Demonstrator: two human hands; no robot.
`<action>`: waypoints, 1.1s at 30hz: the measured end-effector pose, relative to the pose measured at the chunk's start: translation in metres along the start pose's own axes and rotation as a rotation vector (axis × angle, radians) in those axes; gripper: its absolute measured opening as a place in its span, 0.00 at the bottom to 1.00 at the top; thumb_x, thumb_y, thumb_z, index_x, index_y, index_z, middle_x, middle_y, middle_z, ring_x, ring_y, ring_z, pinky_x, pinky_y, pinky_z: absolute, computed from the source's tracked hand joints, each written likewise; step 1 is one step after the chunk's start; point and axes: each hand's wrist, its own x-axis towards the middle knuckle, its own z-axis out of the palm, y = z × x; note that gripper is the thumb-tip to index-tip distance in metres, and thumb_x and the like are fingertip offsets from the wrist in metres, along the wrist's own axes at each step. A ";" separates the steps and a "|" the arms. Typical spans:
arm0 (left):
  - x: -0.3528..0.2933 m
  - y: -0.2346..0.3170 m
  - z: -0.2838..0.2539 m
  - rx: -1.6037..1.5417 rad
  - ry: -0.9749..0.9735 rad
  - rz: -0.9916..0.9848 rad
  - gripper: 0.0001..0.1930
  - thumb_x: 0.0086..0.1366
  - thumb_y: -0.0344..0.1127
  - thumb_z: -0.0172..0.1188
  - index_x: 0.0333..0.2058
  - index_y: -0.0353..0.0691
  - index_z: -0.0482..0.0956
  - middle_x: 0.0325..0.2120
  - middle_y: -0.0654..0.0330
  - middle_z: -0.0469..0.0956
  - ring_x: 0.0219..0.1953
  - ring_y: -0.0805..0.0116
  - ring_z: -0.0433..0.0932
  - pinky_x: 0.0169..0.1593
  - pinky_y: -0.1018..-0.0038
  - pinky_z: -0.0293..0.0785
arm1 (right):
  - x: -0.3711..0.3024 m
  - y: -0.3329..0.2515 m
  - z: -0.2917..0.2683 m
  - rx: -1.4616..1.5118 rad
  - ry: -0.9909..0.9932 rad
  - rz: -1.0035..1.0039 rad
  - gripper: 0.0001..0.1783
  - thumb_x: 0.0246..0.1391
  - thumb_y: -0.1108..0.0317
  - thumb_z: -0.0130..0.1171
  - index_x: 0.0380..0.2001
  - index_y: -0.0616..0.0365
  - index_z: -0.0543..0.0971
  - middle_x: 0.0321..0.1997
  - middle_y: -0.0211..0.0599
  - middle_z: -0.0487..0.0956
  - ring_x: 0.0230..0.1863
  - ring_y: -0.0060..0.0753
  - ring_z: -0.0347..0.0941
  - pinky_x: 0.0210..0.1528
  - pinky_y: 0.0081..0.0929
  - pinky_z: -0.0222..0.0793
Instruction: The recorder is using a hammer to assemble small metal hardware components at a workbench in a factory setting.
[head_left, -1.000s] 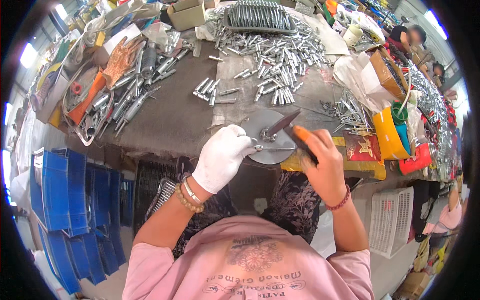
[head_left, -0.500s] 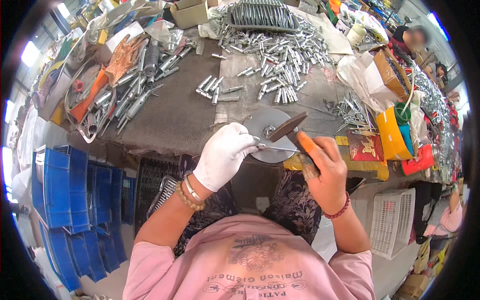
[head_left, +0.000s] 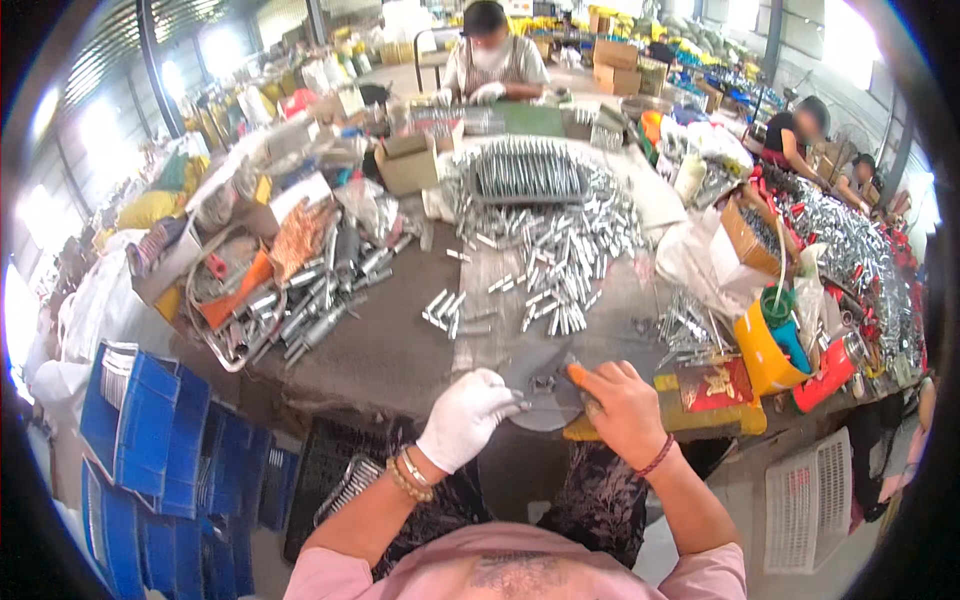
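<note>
The left grip (head_left: 466, 420) pinched a metal piece (head_left: 524, 404) at its three o'clock; I couldn't tell what the right grip (head_left: 628, 408) held

We have blue plastic bins (head_left: 150, 435) at lower left and a white crate (head_left: 808, 500) at lower right. On the counter (head_left: 375, 345) we see a yellow container (head_left: 762, 352) near a brown box (head_left: 752, 238); beyond, a capped person (head_left: 495, 82) faces us.

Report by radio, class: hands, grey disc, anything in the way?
Left hand apparently pinching small metal piece; right hand curled, grip blurred. Grey disc between them. Loose metal pieces heaped beyond, clear of both hands.
</note>
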 end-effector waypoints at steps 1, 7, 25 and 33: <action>-0.004 -0.001 0.002 0.009 -0.014 -0.012 0.07 0.62 0.33 0.75 0.39 0.42 0.89 0.35 0.57 0.81 0.42 0.53 0.82 0.47 0.62 0.79 | 0.002 0.001 0.001 -0.155 -0.006 -0.096 0.28 0.48 0.75 0.68 0.56 0.47 0.86 0.45 0.37 0.80 0.49 0.49 0.79 0.50 0.46 0.77; -0.009 0.004 0.000 0.009 -0.032 -0.046 0.07 0.63 0.33 0.75 0.39 0.41 0.89 0.35 0.58 0.81 0.42 0.53 0.81 0.48 0.62 0.79 | -0.022 -0.036 0.000 -0.136 -0.089 -0.021 0.14 0.53 0.71 0.70 0.44 0.49 0.85 0.44 0.36 0.81 0.49 0.49 0.79 0.49 0.46 0.77; -0.059 0.049 0.029 -0.589 0.158 -0.829 0.28 0.79 0.29 0.58 0.75 0.35 0.66 0.35 0.58 0.86 0.27 0.77 0.80 0.30 0.79 0.76 | -0.050 -0.068 0.024 0.946 -0.466 0.706 0.25 0.53 0.84 0.57 0.56 0.67 0.78 0.27 0.32 0.78 0.27 0.18 0.71 0.27 0.26 0.65; -0.064 0.051 0.023 -0.799 0.204 -0.920 0.33 0.75 0.30 0.67 0.75 0.39 0.65 0.42 0.60 0.88 0.27 0.82 0.74 0.29 0.82 0.70 | -0.070 -0.086 0.050 0.822 -0.401 0.585 0.28 0.52 0.86 0.60 0.58 0.63 0.79 0.32 0.35 0.82 0.32 0.23 0.75 0.37 0.24 0.73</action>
